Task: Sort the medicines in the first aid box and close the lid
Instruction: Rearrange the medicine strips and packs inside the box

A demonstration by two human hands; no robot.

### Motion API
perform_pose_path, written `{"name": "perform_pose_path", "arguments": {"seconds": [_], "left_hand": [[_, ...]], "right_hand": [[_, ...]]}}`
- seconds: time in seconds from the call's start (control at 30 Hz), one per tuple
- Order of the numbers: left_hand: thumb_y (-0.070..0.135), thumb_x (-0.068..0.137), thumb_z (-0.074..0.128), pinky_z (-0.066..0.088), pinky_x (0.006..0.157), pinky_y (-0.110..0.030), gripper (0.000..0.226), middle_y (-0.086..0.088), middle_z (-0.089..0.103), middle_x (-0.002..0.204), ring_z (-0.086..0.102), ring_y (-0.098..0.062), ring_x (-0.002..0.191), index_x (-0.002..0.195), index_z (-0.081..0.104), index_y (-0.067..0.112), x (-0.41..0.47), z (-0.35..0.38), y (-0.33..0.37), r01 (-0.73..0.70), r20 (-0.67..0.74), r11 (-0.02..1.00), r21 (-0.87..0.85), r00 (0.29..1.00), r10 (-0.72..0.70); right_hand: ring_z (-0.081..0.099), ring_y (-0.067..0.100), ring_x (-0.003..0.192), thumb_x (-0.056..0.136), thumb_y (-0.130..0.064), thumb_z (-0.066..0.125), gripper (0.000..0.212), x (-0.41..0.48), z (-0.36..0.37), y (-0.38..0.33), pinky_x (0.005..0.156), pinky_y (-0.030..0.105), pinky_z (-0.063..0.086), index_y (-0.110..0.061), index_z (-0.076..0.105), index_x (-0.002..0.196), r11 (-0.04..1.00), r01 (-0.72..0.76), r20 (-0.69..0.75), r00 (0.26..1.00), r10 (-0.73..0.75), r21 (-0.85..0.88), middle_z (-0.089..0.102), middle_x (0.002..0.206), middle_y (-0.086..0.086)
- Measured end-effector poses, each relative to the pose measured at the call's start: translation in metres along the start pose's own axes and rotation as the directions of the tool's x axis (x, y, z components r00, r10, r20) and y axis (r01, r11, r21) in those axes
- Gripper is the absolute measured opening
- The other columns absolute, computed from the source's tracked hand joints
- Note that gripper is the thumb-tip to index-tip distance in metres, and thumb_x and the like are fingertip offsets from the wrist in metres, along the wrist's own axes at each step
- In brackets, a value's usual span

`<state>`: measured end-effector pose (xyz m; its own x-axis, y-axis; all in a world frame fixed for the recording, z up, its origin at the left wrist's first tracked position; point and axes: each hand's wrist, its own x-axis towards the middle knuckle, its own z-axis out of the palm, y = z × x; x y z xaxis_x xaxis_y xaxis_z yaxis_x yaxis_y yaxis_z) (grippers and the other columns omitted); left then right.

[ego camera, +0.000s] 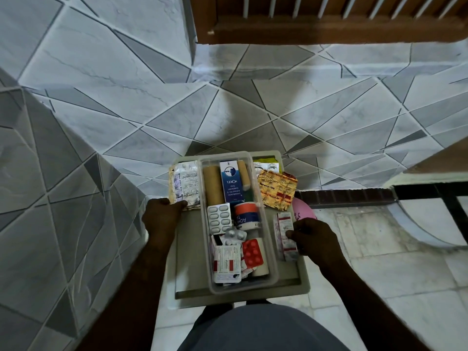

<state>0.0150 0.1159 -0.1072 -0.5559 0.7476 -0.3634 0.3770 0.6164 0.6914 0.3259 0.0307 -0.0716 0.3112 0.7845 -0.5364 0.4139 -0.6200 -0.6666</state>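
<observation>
Left hand (162,214) pinches a foil strip stack (186,183); right hand (312,236) grips a strip (286,234), print seemingly illegible; the blue box (231,182) reads "VOICEL".

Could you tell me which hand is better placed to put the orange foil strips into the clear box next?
Probably the right hand: the orange foil strips lie on its side of the clear box, though it holds a white strip.

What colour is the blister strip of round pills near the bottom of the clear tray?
Red, seen clearly in the head view: the red blister strip of round pills.
</observation>
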Motion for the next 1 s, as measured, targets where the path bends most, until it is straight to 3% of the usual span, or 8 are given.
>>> {"name": "perform_pose_path", "arguments": {"seconds": [0.1,0.23,0.33,0.4,0.6,0.77,0.9,1.0], "left_hand": [[0.02,0.066,0.083,0.044,0.062,-0.029,0.017,-0.013,0.067,0.067,0.058,-0.021,0.062,0.073,0.073,0.008,0.004,-0.004,-0.004,0.095,0.081,0.969,-0.229,0.994,-0.078],[0.003,0.078,0.072,0.049,0.05,-0.019,0.005,-0.007,0.064,0.066,0.056,-0.017,0.061,0.082,0.07,0.002,-0.005,-0.011,0.005,0.268,0.273,0.796,-0.542,0.952,-0.135],[0.001,0.083,0.066,0.05,0.045,-0.015,0.004,0.0,0.067,0.057,0.06,-0.012,0.056,0.085,0.066,0.005,-0.015,-0.027,0.01,0.357,0.368,0.69,-0.63,0.919,-0.14],[0.005,0.084,0.065,0.049,0.046,-0.018,0.007,0.001,0.066,0.056,0.06,-0.009,0.051,0.09,0.067,0.006,-0.025,-0.045,0.009,0.335,0.352,0.704,-0.626,0.927,-0.128],[0.013,0.084,0.066,0.047,0.061,-0.031,0.011,-0.008,0.069,0.073,0.059,-0.02,0.068,0.094,0.071,0.009,-0.091,-0.072,-0.005,0.31,0.448,0.885,-0.346,0.884,-0.134],[0.013,0.081,0.072,0.048,0.056,-0.03,0.004,-0.014,0.073,0.077,0.065,-0.024,0.066,0.081,0.075,0.012,-0.136,-0.056,-0.017,0.291,0.509,0.95,-0.112,0.838,-0.197],[0.028,0.075,0.08,0.051,0.052,-0.024,0.015,-0.006,0.072,0.064,0.068,-0.014,0.057,0.071,0.071,0.016,-0.147,-0.051,-0.018,-0.001,0.481,0.997,0.082,0.876,-0.039],[0.041,0.073,0.078,0.04,0.052,-0.013,0.024,0.002,0.066,0.066,0.061,-0.005,0.058,0.076,0.061,0.023,-0.149,-0.048,-0.015,-0.285,0.451,0.923,0.259,0.881,0.145]], "right_hand": [[0.069,0.021,0.071,0.085,-0.019,0.073,0.007,-0.001,-0.003,-0.006,0.064,0.035,0.058,-0.016,0.068,0.089,1.0,0.002,0.0,1.0,-0.002,0.018,0.073,0.085,0.004],[0.072,0.025,0.076,0.085,-0.019,0.072,0.005,-0.007,-0.01,-0.017,0.071,0.04,0.06,-0.017,0.07,0.088,0.994,0.031,-0.03,0.999,-0.029,0.101,0.075,0.084,0.003],[0.07,0.022,0.075,0.087,-0.016,0.069,0.003,-0.015,-0.016,-0.032,0.067,0.034,0.055,-0.016,0.071,0.09,0.981,0.098,-0.051,0.995,-0.09,0.169,0.075,0.084,0.004],[0.07,0.021,0.075,0.087,-0.014,0.069,0.007,-0.02,-0.016,-0.04,0.066,0.031,0.053,-0.013,0.071,0.093,0.968,0.129,-0.027,0.992,-0.126,0.216,0.075,0.085,0.004],[0.065,0.008,0.061,0.086,-0.012,0.069,0.009,-0.025,0.003,-0.05,0.054,0.021,0.05,-0.017,0.067,0.093,0.977,0.165,0.157,0.97,-0.185,0.133,0.073,0.077,-0.002],[0.067,0.003,0.057,0.084,-0.021,0.073,0.018,-0.028,0.022,-0.048,0.053,0.018,0.048,-0.023,0.063,0.098,0.977,0.206,0.26,0.947,-0.186,-0.053,0.075,0.08,-0.004],[0.068,0.008,0.068,0.082,-0.03,0.073,0.019,-0.034,0.03,-0.048,0.07,0.032,0.057,-0.026,0.062,0.097,0.927,0.271,0.238,0.948,-0.21,-0.261,0.073,0.083,-0.007],[0.066,0.011,0.084,0.087,-0.041,0.063,0.025,-0.04,0.037,-0.047,0.071,0.029,0.05,-0.03,0.054,0.107,0.757,0.404,0.258,0.914,-0.312,-0.514,0.07,0.098,-0.008]]}}
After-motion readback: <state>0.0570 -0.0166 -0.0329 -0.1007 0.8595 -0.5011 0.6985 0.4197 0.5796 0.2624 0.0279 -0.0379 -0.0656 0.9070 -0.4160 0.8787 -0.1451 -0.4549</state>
